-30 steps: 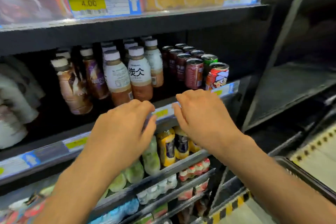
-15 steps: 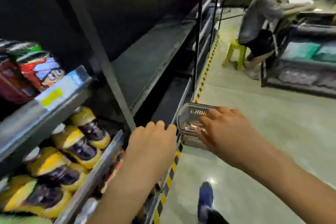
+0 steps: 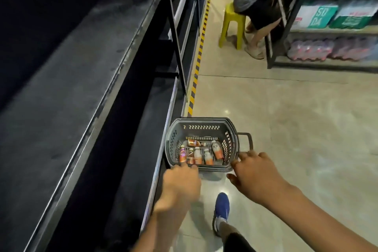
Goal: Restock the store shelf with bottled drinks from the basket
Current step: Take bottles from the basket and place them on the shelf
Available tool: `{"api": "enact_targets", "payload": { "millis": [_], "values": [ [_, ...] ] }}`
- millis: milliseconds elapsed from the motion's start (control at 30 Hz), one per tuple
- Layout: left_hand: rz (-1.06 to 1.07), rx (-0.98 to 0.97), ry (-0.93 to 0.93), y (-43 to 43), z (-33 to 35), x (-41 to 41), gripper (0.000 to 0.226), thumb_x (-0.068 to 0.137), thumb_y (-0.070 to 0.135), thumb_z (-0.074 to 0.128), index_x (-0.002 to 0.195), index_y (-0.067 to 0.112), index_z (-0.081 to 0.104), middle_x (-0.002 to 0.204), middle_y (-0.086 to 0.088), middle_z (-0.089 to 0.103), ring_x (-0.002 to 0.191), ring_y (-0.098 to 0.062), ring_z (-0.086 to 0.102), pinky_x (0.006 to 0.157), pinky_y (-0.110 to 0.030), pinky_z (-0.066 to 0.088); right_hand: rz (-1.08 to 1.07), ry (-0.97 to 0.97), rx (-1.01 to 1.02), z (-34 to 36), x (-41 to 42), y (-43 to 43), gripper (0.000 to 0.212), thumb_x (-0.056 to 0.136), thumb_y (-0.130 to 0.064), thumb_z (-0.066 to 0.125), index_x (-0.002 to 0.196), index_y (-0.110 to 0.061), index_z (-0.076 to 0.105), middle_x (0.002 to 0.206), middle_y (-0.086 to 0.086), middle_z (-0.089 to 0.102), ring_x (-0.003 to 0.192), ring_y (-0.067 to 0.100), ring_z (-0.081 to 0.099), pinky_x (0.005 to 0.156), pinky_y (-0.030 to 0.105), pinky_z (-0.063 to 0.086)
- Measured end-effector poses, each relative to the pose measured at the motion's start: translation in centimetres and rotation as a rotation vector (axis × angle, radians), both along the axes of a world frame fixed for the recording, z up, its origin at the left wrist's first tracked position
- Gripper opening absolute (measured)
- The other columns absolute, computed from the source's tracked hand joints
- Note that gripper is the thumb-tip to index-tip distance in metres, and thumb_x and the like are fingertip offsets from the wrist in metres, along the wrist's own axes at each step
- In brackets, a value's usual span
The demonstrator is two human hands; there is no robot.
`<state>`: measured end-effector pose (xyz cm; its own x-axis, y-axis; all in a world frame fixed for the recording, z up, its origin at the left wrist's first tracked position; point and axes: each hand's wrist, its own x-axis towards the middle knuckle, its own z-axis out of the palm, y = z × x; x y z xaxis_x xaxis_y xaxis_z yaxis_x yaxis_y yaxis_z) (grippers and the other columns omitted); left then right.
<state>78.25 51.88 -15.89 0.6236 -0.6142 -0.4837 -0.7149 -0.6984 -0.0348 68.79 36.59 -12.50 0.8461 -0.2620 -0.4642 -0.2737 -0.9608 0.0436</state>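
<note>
Two bare hands reach down toward a dark grey plastic shopping basket [image 3: 201, 127] that sits on the pale floor [image 3: 296, 118] at about twelve o'clock from them, just beside the foot of the dark store shelf [image 3: 67, 92]. Inside the basket lie several bottled drinks [image 3: 197, 154], most with white caps and orange-brown contents, side by side on its bottom, one crosswise at the far end. The left hand [image 3: 181, 184] hangs over the basket's near rim at six o'clock, blurred; its fingers point down toward the bottles, and whether they are spread or curled cannot be told. It holds nothing visible. The right hand [image 3: 255, 176] is at the basket's four o'clock corner, fingers spread loose and empty, fingertips near the rim and the fold-out handle [image 3: 246, 139] at three o'clock. A blue shoe [image 3: 222, 206] stands on the floor at six o'clock, between the forearms. Yellow-and-black striped tape [image 3: 199, 53] runs along the shelf base toward twelve o'clock. At one o'clock, well apart, another person sits on a yellow stool [image 3: 232, 22] beside a rack [image 3: 290, 16] of packaged goods.
</note>
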Motion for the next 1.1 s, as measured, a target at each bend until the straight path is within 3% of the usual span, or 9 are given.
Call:
{"api": "enact_targets", "payload": {
  "millis": [200,300,367,467,567,733,1000,1100],
  "values": [
    [0.054,0.001,0.183,-6.7,-7.2,10.2,0.032,0.1,0.034,0.042,0.128,0.023,0.053,0.126,-0.004,0.059,0.112,-0.025,0.057,0.09,-0.04,0.046,-0.019,0.099,0.099,-6.9,9.5,-6.8,0.044,0.098,-0.044,0.043,0.133,-0.018,0.051,0.137,0.008,0.052,0.123,0.03,0.049,0.102,0.041,0.038],
    [0.048,0.105,0.213,-8.7,-13.2,14.7,0.029,0.098,0.027,0.044,0.125,0.023,0.054,0.129,-0.005,0.058,0.116,-0.026,0.056,0.091,-0.04,0.043,-0.07,0.159,0.143,-12.3,13.4,-9.0,0.048,0.098,-0.04,0.046,0.14,-0.016,0.046,0.147,0.01,0.044,0.128,0.031,0.048,0.105,0.041,0.037],
    [0.012,0.213,0.207,-9.9,-18.0,17.5,0.032,0.096,0.021,0.045,0.125,0.023,0.056,0.128,-0.006,0.06,0.116,-0.026,0.058,0.09,-0.038,0.044,-0.099,0.195,0.156,-16.9,16.0,-10.2,0.045,0.097,-0.038,0.048,0.136,-0.017,0.05,0.142,0.01,0.05,0.125,0.031,0.051,0.103,0.041,0.039],
    [-0.052,0.31,0.203,-11.5,-26.1,21.6,0.03,0.096,0.019,0.046,0.123,0.02,0.06,0.125,-0.005,0.062,0.114,-0.024,0.059,0.09,-0.037,0.044,-0.099,0.3,0.143,-25.6,19.7,-11.2,0.04,0.092,-0.035,0.055,0.128,-0.018,0.056,0.13,0.009,0.058,0.119,0.03,0.053,0.102,0.042,0.039],
    [-0.101,0.33,0.208,-12.7,-35.5,25.3,0.026,0.095,0.021,0.05,0.119,0.017,0.061,0.116,-0.006,0.064,0.105,-0.025,0.062,0.085,-0.038,0.046,-0.013,0.425,0.098,-35.8,23.5,-11.7,0.044,0.087,-0.031,0.062,0.128,-0.017,0.057,0.133,0.013,0.054,0.123,0.034,0.048,0.104,0.047,0.036],
    [0.085,0.276,0.193,-13.8,-52.0,30.2,0.026,0.095,0.019,0.051,0.119,0.017,0.061,0.114,-0.005,0.066,0.105,-0.025,0.065,0.08,-0.037,0.05,0.105,0.601,0.057,-51.9,27.7,-12.1,0.051,0.089,-0.028,0.061,0.137,-0.018,0.049,0.142,0.017,0.046,0.132,0.039,0.04,0.108,0.051,0.031],
    [0.134,0.397,0.144,-12.3,-74.4,32.3,0.029,0.091,0.034,0.062,0.115,0.017,0.066,0.109,-0.003,0.069,0.099,-0.021,0.067,0.075,-0.032,0.052,-0.13,0.58,0.101,-74.1,27.8,-12.4,0.045,0.098,-0.021,0.049,0.141,-0.012,0.043,0.141,0.015,0.048,0.13,0.036,0.044,0.102,0.045,0.041],
    [0.216,0.367,0.165,-12.1,-80.2,32.2,0.031,0.094,0.031,0.056,0.121,0.015,0.061,0.113,-0.005,0.067,0.102,-0.022,0.066,0.077,-0.033,0.052,-0.279,0.506,0.215,-81.0,26.9,-11.9,0.045,0.098,-0.033,0.049,0.137,-0.01,0.045,0.136,0.012,0.054,0.124,0.031,0.052,0.103,0.041,0.043]
  ]
}}
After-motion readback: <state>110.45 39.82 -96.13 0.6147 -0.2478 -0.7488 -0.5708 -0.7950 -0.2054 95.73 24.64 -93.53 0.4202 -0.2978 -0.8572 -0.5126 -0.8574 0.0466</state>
